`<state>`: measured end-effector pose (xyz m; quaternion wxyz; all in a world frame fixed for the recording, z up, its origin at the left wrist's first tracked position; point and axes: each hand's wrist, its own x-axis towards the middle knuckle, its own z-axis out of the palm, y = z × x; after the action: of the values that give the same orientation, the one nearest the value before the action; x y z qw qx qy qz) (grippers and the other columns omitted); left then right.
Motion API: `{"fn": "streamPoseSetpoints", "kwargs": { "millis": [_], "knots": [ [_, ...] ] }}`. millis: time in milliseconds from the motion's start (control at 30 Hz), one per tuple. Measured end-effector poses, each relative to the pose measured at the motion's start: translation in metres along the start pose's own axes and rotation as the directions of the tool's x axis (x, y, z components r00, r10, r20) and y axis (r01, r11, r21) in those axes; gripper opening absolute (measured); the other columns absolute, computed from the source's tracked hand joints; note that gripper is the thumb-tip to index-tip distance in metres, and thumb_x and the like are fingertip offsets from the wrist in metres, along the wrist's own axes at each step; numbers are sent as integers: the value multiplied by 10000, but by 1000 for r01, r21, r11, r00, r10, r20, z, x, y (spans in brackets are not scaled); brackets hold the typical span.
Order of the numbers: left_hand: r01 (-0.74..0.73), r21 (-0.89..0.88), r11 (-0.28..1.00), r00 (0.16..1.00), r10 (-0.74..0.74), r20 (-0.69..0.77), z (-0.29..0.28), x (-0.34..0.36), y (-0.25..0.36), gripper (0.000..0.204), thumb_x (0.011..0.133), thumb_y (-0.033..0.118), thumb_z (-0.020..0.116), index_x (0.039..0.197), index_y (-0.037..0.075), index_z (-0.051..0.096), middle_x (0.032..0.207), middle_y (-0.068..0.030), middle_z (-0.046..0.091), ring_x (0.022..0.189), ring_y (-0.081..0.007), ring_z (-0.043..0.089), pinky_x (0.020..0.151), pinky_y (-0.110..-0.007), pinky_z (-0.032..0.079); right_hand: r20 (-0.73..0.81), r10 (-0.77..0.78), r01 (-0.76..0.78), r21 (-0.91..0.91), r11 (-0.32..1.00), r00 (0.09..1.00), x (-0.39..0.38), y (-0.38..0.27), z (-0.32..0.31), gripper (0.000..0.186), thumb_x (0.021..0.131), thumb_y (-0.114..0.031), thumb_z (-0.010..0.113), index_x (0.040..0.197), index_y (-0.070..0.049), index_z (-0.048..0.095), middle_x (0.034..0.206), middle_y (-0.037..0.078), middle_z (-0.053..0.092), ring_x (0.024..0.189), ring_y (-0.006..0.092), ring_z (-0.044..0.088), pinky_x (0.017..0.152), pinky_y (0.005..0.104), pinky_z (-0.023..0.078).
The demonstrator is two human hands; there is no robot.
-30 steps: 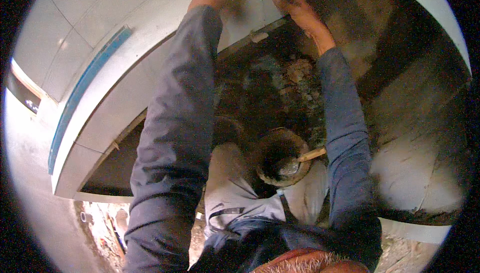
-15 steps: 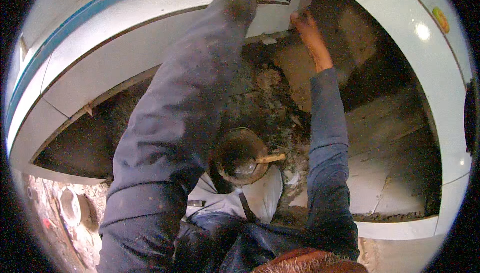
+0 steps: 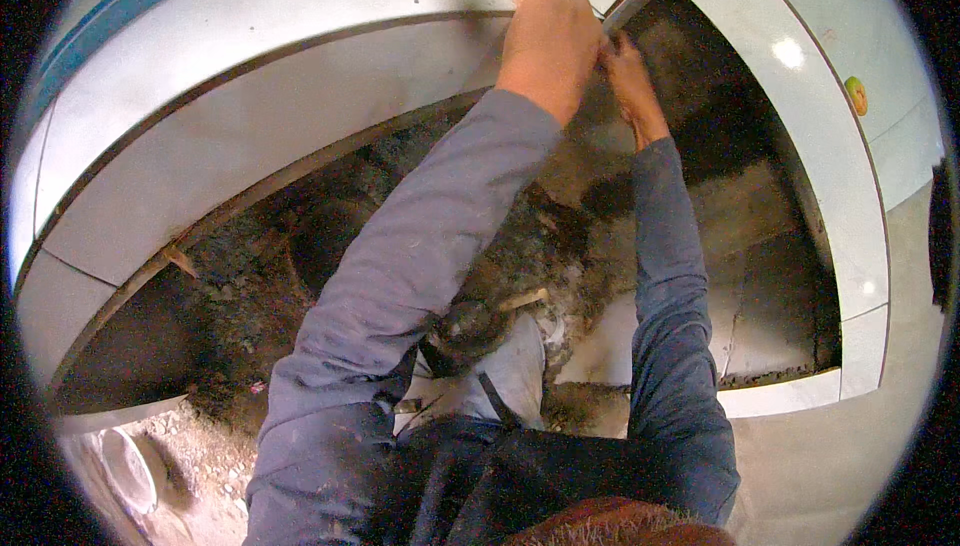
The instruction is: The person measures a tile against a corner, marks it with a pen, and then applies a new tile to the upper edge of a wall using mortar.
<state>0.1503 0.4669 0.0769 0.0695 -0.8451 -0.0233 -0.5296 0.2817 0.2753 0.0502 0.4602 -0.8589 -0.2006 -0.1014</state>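
My left hand (image 3: 552, 38) lies over the front edge of the white tiled ledge (image 3: 330, 8), close to its far corner. Its fingers reach onto the top surface, apart and holding nothing visible. Just below and to the right, my right hand (image 3: 632, 84) is raised with its fingers bent against the inner end of a white tile at that corner; part of its grip is hidden. The long white facing tile (image 3: 260, 156) runs left from my hands beneath the ledge, with a dark gap along its upper edge.
A curved white tiled rim (image 3: 850, 236) borders the right of the dark recess. A wooden handle (image 3: 523, 299) lies low in the middle near my legs. A round pale container (image 3: 128, 468) stands on rubble at lower left. A blue strip (image 3: 130, 16) runs along the upper left.
My left hand has come down and right from the ledge's top to the corner. The view has shifted, and the round bucket by my legs is now mostly hidden behind my left sleeve.
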Motion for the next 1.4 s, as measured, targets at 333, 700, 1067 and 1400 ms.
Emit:
{"fn": "streamPoseSetpoints", "kwargs": {
  "millis": [333, 700, 1067, 1400],
  "knots": [
    [-160, -54, 986, 987, 159, -31, -2, 4, -2, 168, 865, 232, 642, 871, 80, 714, 834, -125, 714, 811, -297, 710, 727, -442, 534, -57, -203, 195, -123, 973, 977, 8, 17, -15, 683, 983, -405, 667, 1475, 33, 485, 1364, 187, 633, 1169, 280, 612, 1024, 390, 480],
    [-269, 9, 963, 954, 265, 141, -22, 21, -10, 491, 898, 523, 677, 918, 32, 677, 928, -179, 725, 869, -357, 727, 750, -458, 575, -58, -179, 184, 88, 979, 982, 23, 9, -1, 801, 991, -518, 605, 1549, -1, 355, 1574, 192, 407, 1443, 351, 393, 1198, 457, 318],
    [-22, 29, 999, 922, 9, 387, 5, 63, 0, 840, 905, 785, 489, 1045, 1, 754, 967, -212, 764, 935, -392, 749, 844, -516, 562, -179, -479, 508, 395, 765, 860, 94, 39, 52, 773, 807, -480, 848, 1379, -23, 598, 1324, 135, 676, 1201, 262, 635, 1047, 388, 489],
    [3, 58, 998, 873, -31, 487, 3, 65, 0, 699, 949, 711, 491, 1012, 87, 801, 1018, -168, 772, 987, -368, 742, 873, -491, 547, -122, -349, 369, 311, 876, 929, 48, 8, 33, 745, 822, -508, 829, 1356, -30, 623, 1288, 128, 699, 1165, 265, 657, 1013, 400, 513]
  ]
}}
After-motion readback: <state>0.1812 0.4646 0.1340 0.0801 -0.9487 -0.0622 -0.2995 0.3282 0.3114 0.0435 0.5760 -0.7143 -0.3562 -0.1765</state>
